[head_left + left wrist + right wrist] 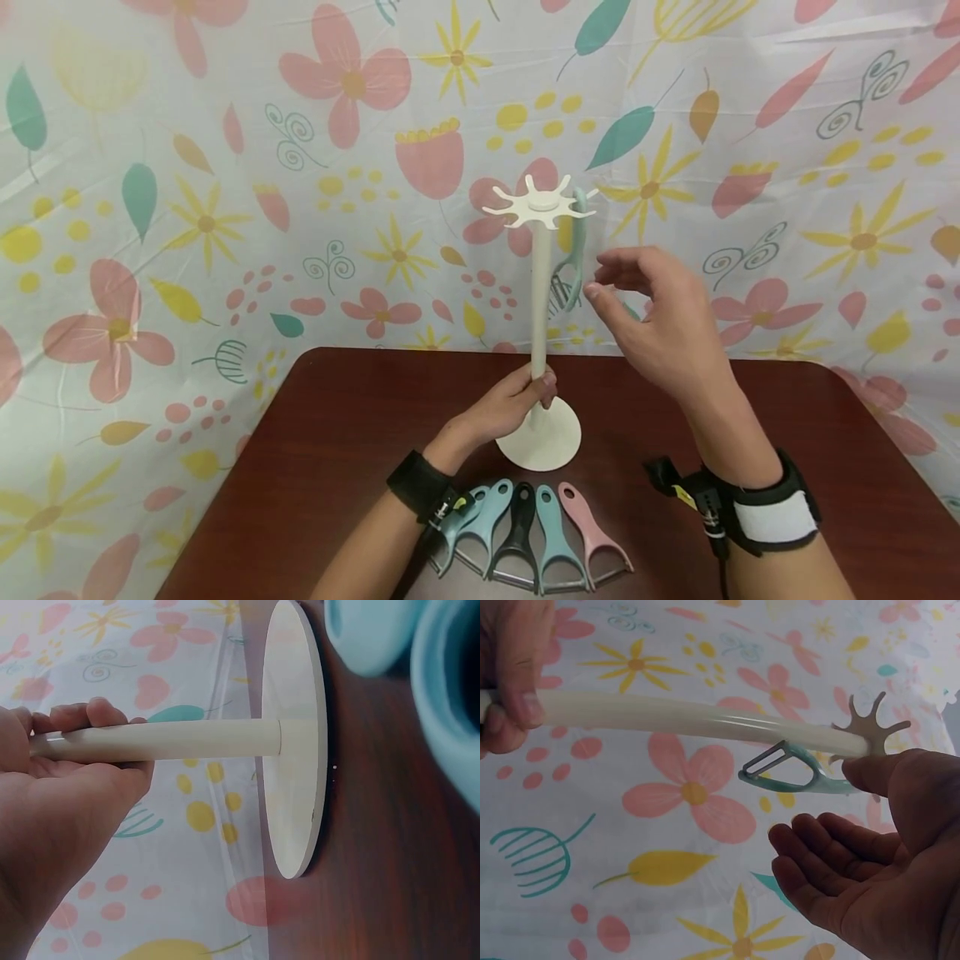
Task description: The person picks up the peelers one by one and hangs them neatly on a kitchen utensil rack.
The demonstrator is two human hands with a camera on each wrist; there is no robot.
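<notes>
A cream stand (540, 300) rises from a round base on the table, topped by a ring of hooks (543, 204). My left hand (504, 407) grips the lower part of its pole, fingers and thumb wrapped round it in the left wrist view. From a hook on the right hangs a pale green peeler (579, 237), its blade (769, 759) end toward the base. Just right of that peeler is my right hand (663, 321), holding nothing, fingers loosely bent and thumb apart from them. In the right wrist view, the thumb overlaps the top of the peeler's handle.
Several peelers lie fanned side by side at the near edge: blue ones (553, 533), a black one (521, 521) and a pink one (588, 525). The dark wood table (300, 467) meets a flower-printed cloth (247, 208) behind it.
</notes>
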